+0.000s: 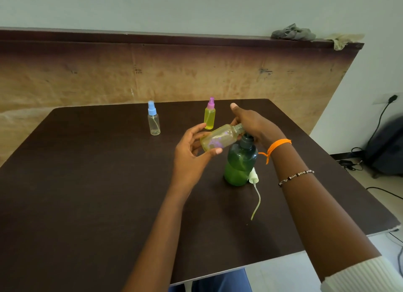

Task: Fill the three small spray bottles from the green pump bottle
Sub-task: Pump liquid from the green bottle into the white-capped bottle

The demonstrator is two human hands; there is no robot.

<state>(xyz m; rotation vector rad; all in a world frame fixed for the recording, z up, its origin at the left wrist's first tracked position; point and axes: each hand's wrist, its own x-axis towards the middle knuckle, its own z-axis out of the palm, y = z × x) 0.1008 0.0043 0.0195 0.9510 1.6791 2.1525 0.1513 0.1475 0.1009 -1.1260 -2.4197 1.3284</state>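
My left hand (192,148) holds an uncapped small spray bottle (218,138), tilted nearly sideways with its neck at the spout of the green pump bottle (239,163). Yellowish liquid lies in the tilted bottle. My right hand (250,124) rests on top of the dark pump head, covering it. The white spray cap with its dip tube (254,178) lies on the table beside the green bottle. At the back stand a blue-capped bottle (154,119), almost clear inside, and a pink-capped bottle (209,115) full of yellow liquid.
The dark brown table (98,182) meets a wooden board at its far edge. Cloths (294,33) lie on the ledge above the board. Cables and a dark bag (386,148) are on the floor to the right.
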